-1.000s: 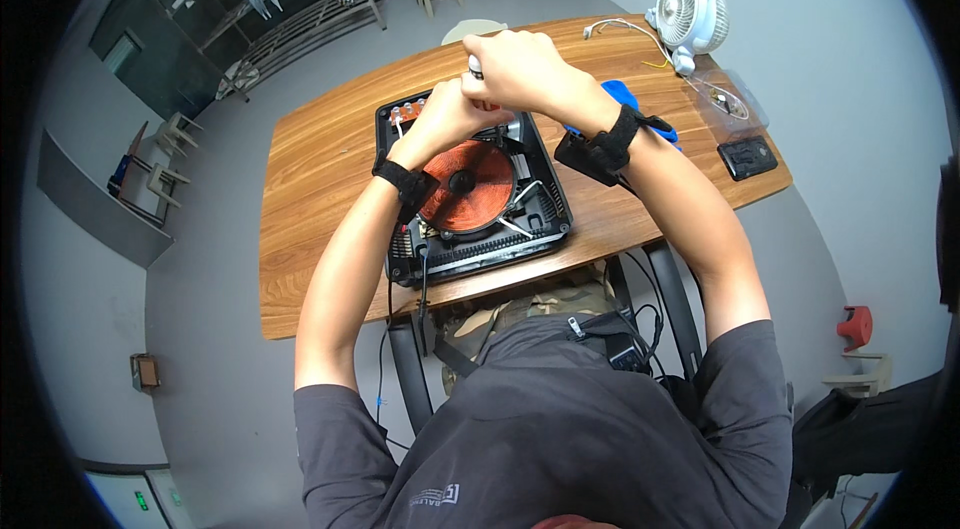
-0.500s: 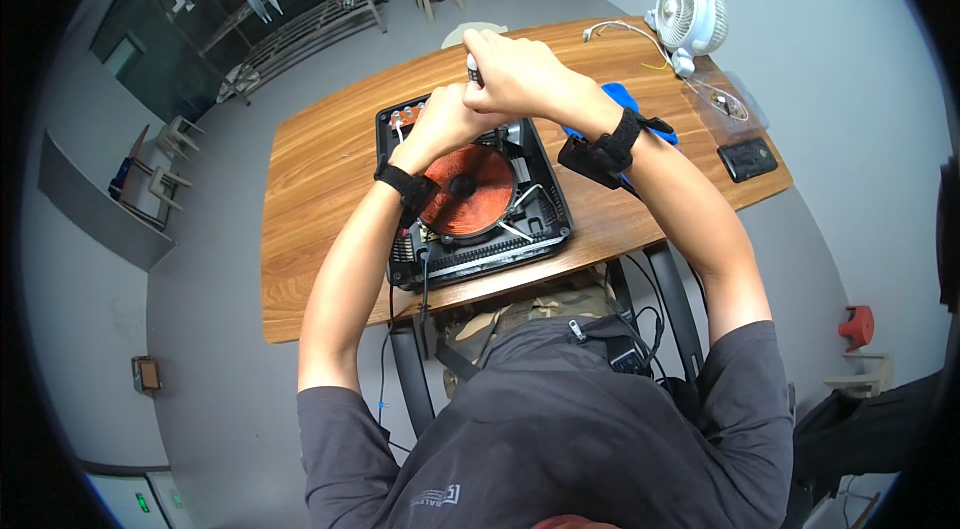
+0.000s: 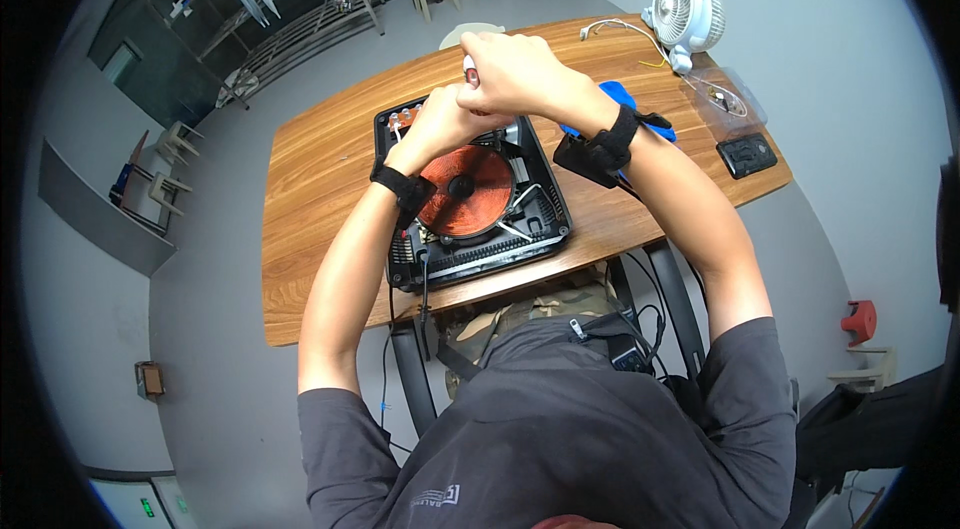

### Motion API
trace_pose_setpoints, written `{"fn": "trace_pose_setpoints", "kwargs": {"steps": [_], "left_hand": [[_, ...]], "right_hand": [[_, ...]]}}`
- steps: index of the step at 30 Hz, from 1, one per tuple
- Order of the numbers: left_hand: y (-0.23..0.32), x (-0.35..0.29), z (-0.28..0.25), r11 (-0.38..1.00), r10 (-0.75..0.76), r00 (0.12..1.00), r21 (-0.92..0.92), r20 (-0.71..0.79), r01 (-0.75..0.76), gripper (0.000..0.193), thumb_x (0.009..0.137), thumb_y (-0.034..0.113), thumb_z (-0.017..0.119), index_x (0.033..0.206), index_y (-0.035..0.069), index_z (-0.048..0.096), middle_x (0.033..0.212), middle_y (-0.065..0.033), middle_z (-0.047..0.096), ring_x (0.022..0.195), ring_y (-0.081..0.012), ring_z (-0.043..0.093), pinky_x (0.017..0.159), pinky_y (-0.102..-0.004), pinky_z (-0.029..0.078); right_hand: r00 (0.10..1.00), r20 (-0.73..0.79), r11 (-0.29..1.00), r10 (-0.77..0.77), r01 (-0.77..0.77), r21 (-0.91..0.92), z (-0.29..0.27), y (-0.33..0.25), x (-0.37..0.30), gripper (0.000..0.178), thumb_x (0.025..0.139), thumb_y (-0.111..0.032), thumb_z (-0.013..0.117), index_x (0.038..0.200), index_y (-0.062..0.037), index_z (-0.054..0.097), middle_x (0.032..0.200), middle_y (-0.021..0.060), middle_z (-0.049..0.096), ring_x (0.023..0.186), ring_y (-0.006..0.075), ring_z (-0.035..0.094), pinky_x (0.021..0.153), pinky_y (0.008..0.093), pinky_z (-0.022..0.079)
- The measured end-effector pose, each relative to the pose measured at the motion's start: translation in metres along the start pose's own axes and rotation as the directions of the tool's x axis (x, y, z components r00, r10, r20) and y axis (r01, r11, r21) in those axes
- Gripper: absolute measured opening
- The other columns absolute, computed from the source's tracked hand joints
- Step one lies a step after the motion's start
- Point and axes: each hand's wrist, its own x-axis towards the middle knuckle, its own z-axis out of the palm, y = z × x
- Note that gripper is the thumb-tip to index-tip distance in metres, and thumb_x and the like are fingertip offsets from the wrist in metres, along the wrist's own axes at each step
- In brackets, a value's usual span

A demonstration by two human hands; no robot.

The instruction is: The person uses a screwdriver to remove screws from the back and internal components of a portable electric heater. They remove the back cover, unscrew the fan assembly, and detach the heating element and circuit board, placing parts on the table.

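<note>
An opened induction cooker point(image 3: 540, 214) lies on the table, its black lower housing exposing a round copper coil point(image 3: 485, 199). Over the far end of the housing, my right hand point(image 3: 525, 74) is wrapped round a screwdriver point(image 3: 471, 71). Only a bit of its white and red handle shows; the tip is hidden. My left hand point(image 3: 447, 124) is closed just below and to the left, touching the right one. What its fingers grip is hidden. Beside it, a small orange circuit board point(image 3: 402, 117) sits in the far left corner of the housing.
Right of the cooker, a blue cloth-like item point(image 3: 618, 94) lies partly behind my right wrist. A white fan point(image 3: 685, 14), a clear plastic tray point(image 3: 725, 99) and a black flat device point(image 3: 746, 157) stand along the table's right side. A black cable point(image 3: 425, 284) hangs over the near edge.
The visible part of the screwdriver handle shows red where it showed white and dark before, so it has turned. Both hands stay in nearly the same place.
</note>
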Motion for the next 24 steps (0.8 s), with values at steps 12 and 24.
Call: {"fn": "trace_pose_setpoints", "kwargs": {"steps": [12,24], "left_hand": [[0.005,0.0,-0.003,0.999,-0.022,1.0,-0.025,-0.007,0.022,0.034,0.077,0.029,0.086,0.089,0.001,0.072,0.083,-0.0124,0.075,0.077,-0.0258,0.072,0.073,-0.0362,0.056],[0.0,0.001,0.001,0.999,-0.035,0.998,-0.017,0.055,0.036,0.032,0.075,0.021,0.085,0.097,0.0,0.076,0.084,-0.0166,0.075,0.078,-0.0298,0.073,0.076,-0.0387,0.055]], "right_hand": [[0.996,0.053,0.995,0.075,-0.071,-0.075,0.0,-0.002,0.007,0.05,0.084,-0.044,0.068,0.111,-0.003,0.06,0.098,0.023,0.07,0.089,0.0421,0.07,0.079,0.0502,0.057],[1.0,-0.009,0.973,0.022,-0.02,0.229,0.008,0.005,0.0,0.038,0.08,-0.023,0.07,0.104,0.0025,0.054,0.095,0.0271,0.067,0.093,0.0459,0.067,0.08,0.0513,0.054]]}}
